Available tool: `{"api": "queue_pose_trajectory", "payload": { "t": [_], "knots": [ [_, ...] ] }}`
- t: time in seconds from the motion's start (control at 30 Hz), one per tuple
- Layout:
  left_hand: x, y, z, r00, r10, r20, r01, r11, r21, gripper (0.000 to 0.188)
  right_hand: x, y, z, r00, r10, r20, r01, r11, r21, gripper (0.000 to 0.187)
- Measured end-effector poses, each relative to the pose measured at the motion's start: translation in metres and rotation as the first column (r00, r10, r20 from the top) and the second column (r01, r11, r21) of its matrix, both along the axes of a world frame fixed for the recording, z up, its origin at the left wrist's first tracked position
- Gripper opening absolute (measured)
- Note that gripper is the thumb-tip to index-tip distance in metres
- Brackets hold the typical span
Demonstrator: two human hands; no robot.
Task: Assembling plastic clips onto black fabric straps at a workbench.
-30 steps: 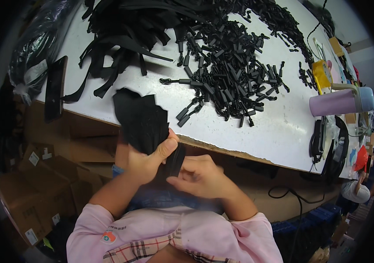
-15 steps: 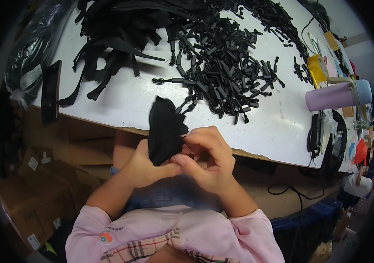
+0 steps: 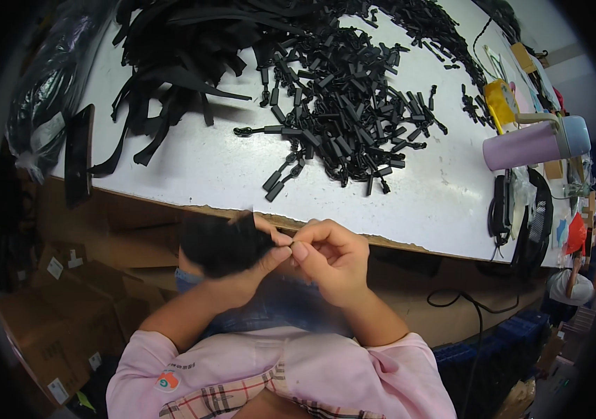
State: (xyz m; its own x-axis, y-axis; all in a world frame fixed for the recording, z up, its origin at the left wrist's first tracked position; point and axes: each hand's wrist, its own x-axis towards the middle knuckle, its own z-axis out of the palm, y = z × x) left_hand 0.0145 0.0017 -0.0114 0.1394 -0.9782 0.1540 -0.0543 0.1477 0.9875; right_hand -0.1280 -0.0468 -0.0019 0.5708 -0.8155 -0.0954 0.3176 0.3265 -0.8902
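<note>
In front of my lap, below the table's front edge, my left hand (image 3: 252, 276) is closed on a piece of black fabric (image 3: 219, 244), which lies sideways and is partly smeared by motion. My right hand (image 3: 340, 262) is closed in a pinch, thumb against forefinger, its tips meeting those of my left hand. What sits between the right fingertips is too small to make out. Beyond both hands, on the white table (image 3: 193, 181), spreads a heap of small black zipper pulls (image 3: 343, 112) with looped ends.
Black fabric strips (image 3: 179, 63) are piled at the far left, near a clear plastic bag (image 3: 50, 112) and a dark flat phone-like slab (image 3: 79, 157). A purple bottle (image 3: 525, 145) lies to the right beside yellow tape (image 3: 499, 103). Cardboard boxes (image 3: 67, 321) stand at lower left.
The black fabric has swung from upright to lying leftward and lower. The fingertips of both hands have come together in a pinch, and my right hand has moved slightly down.
</note>
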Motion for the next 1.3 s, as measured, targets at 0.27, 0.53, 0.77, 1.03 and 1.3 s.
{"api": "queue_pose_trajectory", "payload": {
  "t": [0.27,0.53,0.77,1.03,1.3],
  "knots": [
    [-0.011,0.000,0.003,0.864,0.113,-0.490,0.036,0.958,0.285,0.018,-0.009,-0.021,0.003,0.601,-0.699,-0.386,-0.178,0.354,-0.918,0.024],
    [-0.012,-0.005,0.008,0.950,0.132,-0.281,-0.060,0.966,0.252,0.016,-0.015,-0.042,-0.014,0.488,-0.808,-0.330,-0.345,0.169,-0.924,0.024],
    [-0.015,0.000,0.004,0.967,0.129,-0.221,-0.075,0.969,0.237,0.015,-0.010,-0.018,0.004,0.935,-0.220,-0.278,0.027,0.827,-0.561,0.014],
    [-0.016,0.000,0.012,0.964,0.110,-0.241,-0.060,0.977,0.205,0.015,-0.010,-0.018,0.003,0.959,-0.174,-0.222,0.004,0.796,-0.605,0.012],
    [-0.010,-0.001,0.009,0.976,0.050,-0.211,-0.013,0.985,0.170,0.018,-0.009,-0.028,0.001,0.931,-0.239,-0.276,-0.128,0.494,-0.860,0.023]
  ]
}}
